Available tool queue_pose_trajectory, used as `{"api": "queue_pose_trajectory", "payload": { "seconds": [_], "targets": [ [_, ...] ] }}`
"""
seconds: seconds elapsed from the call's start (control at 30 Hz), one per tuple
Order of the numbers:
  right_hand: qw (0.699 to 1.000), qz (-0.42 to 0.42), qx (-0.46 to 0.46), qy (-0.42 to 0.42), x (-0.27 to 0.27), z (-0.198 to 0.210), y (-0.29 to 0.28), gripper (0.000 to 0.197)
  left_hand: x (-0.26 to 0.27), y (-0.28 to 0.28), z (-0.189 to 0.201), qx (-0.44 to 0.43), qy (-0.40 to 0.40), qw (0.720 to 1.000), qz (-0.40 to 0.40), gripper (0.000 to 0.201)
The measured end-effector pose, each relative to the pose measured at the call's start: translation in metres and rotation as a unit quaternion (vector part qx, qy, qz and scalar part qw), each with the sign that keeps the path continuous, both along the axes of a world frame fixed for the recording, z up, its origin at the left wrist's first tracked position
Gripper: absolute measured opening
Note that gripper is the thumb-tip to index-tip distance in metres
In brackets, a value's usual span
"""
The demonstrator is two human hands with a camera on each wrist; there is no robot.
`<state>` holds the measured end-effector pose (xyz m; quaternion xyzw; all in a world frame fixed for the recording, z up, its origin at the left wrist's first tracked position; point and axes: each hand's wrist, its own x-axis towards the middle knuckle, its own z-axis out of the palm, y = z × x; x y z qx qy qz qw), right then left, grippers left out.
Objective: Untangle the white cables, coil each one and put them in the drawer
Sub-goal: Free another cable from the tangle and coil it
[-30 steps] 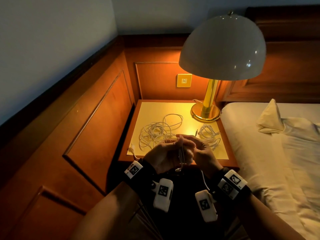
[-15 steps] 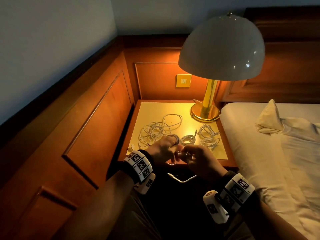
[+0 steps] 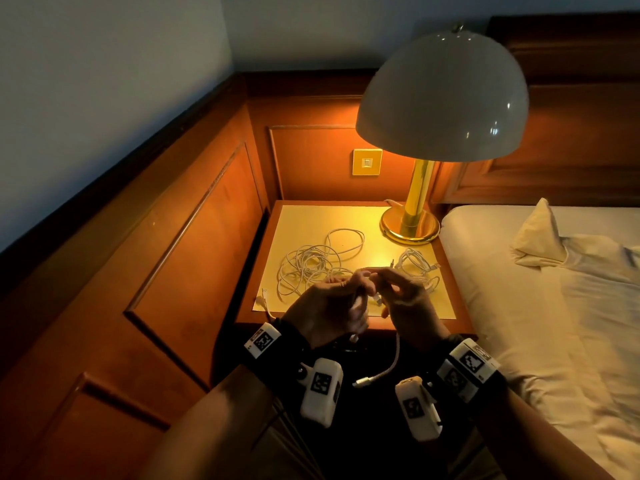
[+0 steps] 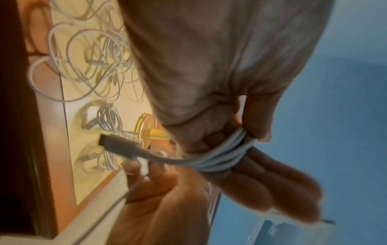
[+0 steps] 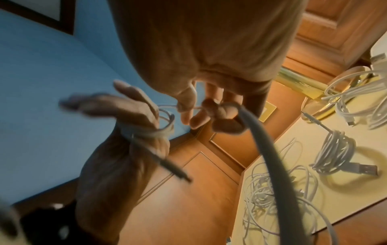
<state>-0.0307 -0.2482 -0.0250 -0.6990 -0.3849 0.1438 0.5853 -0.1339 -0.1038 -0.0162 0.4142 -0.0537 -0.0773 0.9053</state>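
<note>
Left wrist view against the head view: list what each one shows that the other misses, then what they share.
Only the left wrist view shows the white cable wound in several turns around the left hand's fingers, its plug sticking out free.

Only the head view shows the lamp's dome shade, the bed, the wall switch and a loose cable end hanging below the hands.

Both show the tangled cables and a coiled bundle on the nightstand.
</note>
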Motion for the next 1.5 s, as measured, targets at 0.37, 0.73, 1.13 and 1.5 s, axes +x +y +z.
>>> {"api": "queue_pose_trajectory", "payload": {
  "seconds": [0.37, 0.73, 1.13, 1.5],
  "targets": [
    [0.942, 0.127, -0.305, -0.060, -0.019, -0.002, 0.002, 0.032, 0.027, 0.010, -0.005, 0.225, 0.025, 0.944, 0.239, 0.026],
    [0.896, 0.073, -0.153, -0.409, 0.008, 0.007, -0.011, 0.018, 0.026, 0.027, -0.003, 0.460, 0.093, 0.882, -0.045, 0.035],
    [0.981, 0.022, -0.006, -0.193, 0.003, -0.030, -0.002, 0.021, 0.013, 0.018, -0.026, 0.144, 0.108, 0.981, -0.068, 0.047],
    [0.923, 0.043, -0.143, -0.355, -0.011, -0.014, -0.012, 0.009, 0.024, 0.045, -0.014, 0.059, 0.072, 0.970, 0.226, 0.023]
  ]
}}
